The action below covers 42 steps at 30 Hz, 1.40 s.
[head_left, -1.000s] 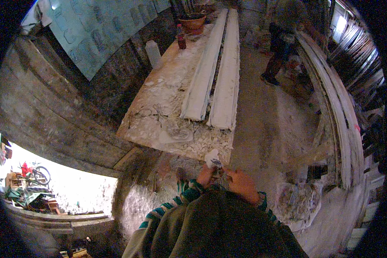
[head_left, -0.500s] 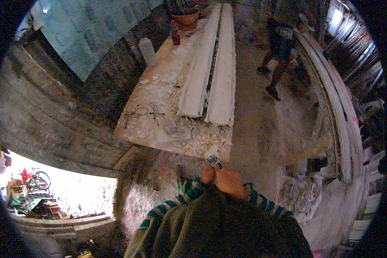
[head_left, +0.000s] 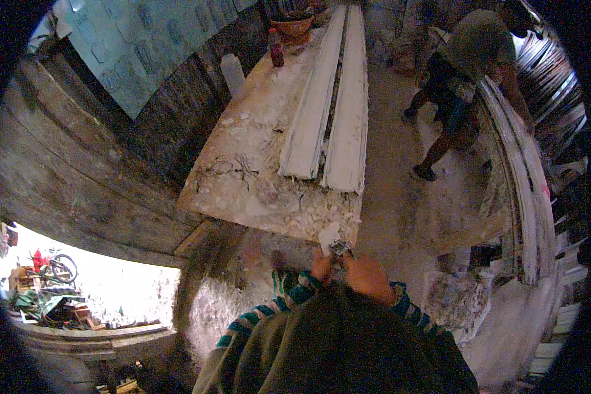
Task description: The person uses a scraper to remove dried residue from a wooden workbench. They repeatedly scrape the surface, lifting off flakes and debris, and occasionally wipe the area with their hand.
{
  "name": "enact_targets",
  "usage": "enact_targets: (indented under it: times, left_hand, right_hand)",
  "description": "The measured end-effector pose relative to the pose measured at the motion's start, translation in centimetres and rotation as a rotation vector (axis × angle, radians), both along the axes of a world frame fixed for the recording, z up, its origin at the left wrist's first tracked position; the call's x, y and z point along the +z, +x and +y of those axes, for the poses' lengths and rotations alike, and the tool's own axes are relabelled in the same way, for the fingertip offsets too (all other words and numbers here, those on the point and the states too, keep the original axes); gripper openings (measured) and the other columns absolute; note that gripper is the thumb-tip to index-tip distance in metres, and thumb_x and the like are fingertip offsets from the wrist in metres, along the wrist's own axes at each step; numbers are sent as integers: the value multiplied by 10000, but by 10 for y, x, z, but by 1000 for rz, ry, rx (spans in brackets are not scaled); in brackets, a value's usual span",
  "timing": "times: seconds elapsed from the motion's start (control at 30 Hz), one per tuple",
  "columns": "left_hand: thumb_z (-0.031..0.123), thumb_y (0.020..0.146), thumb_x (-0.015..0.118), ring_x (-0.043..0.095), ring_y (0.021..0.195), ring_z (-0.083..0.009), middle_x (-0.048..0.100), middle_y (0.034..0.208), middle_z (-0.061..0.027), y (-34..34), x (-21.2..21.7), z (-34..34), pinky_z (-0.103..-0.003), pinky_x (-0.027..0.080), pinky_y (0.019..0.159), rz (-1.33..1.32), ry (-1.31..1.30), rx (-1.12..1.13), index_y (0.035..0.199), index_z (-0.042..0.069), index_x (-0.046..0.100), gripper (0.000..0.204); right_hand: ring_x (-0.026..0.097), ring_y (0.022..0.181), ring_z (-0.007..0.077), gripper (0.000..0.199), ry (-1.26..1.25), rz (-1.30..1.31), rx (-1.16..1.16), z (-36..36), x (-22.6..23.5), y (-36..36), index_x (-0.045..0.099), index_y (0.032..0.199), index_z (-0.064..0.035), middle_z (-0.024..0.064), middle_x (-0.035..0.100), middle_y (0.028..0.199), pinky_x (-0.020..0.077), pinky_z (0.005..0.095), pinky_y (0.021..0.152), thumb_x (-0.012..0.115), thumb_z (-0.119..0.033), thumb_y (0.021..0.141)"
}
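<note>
Close together at the table's near edge are my left hand (head_left: 321,266) and my right hand (head_left: 369,276), both with fingers closed. Just beyond them shows a whitish flat piece (head_left: 329,238). A small dark and silvery item (head_left: 339,248) sits at the fingertips; its kind is too blurred to tell. Ahead lies the board table (head_left: 226,141), strewn with white plaster crumbs. Two long white plaster mouldings (head_left: 314,125) (head_left: 349,118) lie side by side along it, a narrow dark gap between them. Some thin dark wire or string (head_left: 243,167) rests left of their near ends.
A red bottle (head_left: 276,49), a whitish container (head_left: 232,75) and an orange basin (head_left: 294,27) stand at the table's far left. Another person (head_left: 476,52) bends over long white strips (head_left: 515,157) on the right. A bright opening (head_left: 121,292) is at lower left.
My right hand has shifted slightly to the right, and more of the silvery item shows between my hands. The other person has come nearer and bent over the strips on the right.
</note>
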<state>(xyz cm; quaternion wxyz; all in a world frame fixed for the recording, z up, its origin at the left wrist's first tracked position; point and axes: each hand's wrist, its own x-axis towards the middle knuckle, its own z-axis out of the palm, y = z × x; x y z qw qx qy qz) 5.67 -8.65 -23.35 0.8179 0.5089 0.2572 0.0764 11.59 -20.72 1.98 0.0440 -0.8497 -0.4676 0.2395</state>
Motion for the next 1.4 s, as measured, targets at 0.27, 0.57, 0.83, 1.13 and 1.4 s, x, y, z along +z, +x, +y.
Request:
enact_targets:
  times: [0.27, 0.57, 0.83, 1.13, 1.4]
  left_hand:
    - [197, 919, 528, 581, 634, -191, 619, 874, -82, 2, -5, -4, -331, 446, 482, -10, -44, -6, 1130, 72, 478, 250]
    - [194, 918, 530, 578, 631, -189, 620, 873, -84, -1, -5, -2, -329, 445, 486, 2, -47, -14, 1136, 71, 484, 254]
    - [192, 918, 532, 576, 629, -188, 621, 872, -85, 2, -10, 1, -327, 443, 489, -5, -60, -4, 1141, 70, 490, 257]
    - [189, 918, 535, 574, 627, -186, 622, 872, -87, 4, -19, 7, -325, 442, 493, -12, -92, 27, 1147, 69, 496, 261]
    - [186, 918, 537, 572, 624, -185, 624, 871, -89, 6, -23, 12, -323, 440, 496, -31, -156, 60, 1152, 68, 501, 264]
  right_hand:
    - [644, 784, 403, 431, -21, -15, -165, 5, -20, -15, 488, 1303, -85, 250, 625, 911, 512, 527, 626, 406, -169, 888]
    - [638, 720, 410, 419, 15, -59, -37, -3, -41, -11, 522, 1259, -72, 240, 638, 844, 506, 528, 607, 428, -171, 863]
    - [631, 719, 426, 425, 34, 8, -77, -8, -40, -10, 526, 1253, -73, 246, 635, 846, 503, 539, 617, 439, -172, 848]
    - [634, 732, 426, 437, 17, -32, -106, -5, -28, -8, 509, 1290, -118, 252, 632, 881, 513, 534, 636, 437, -173, 863]
    - [634, 742, 422, 435, 81, -37, -107, 3, -29, -2, 495, 1324, -190, 227, 629, 909, 509, 516, 622, 436, -178, 893]
